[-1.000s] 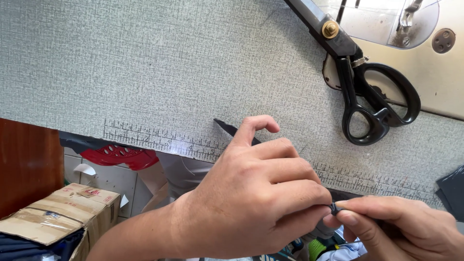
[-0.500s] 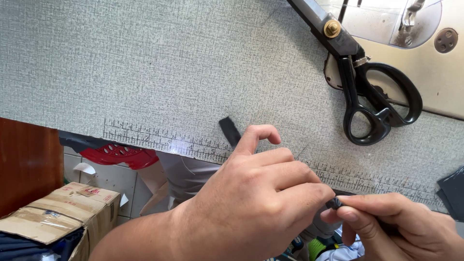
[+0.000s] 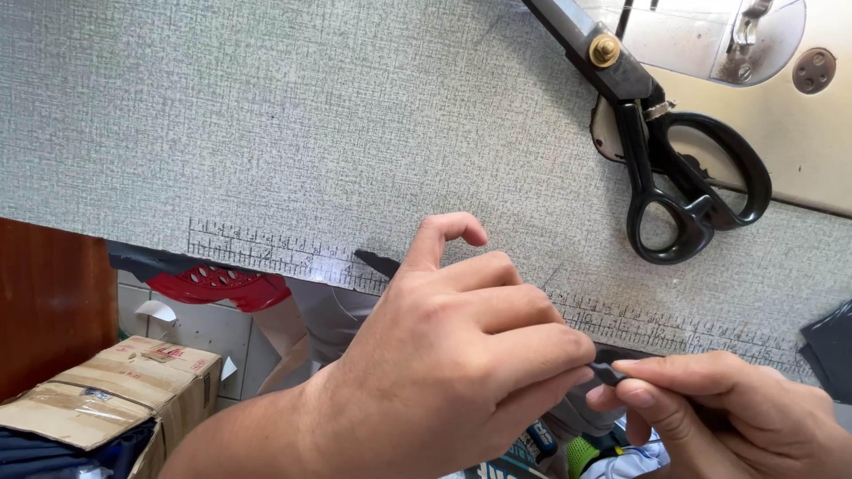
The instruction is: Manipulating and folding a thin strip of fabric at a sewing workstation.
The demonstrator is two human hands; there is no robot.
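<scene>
Fingertips of the left hand (image 3: pixel 453 372) and the right hand (image 3: pixel 719 417) are meeting at the table's near edge, both pinching a narrow black strip (image 3: pixel 611 371); its far end (image 3: pixel 377 263) is showing beyond the left index finger, which is curling free above the others. The hands are hovering over a ruler scale (image 3: pixel 266 251) marked along the grey textured tabletop (image 3: pixel 266 115). Black-handled scissors (image 3: pixel 679 177) are lying well apart, beside a sewing machine base (image 3: pixel 799 133). A cardboard box (image 3: pixel 115 390) is sitting below.
</scene>
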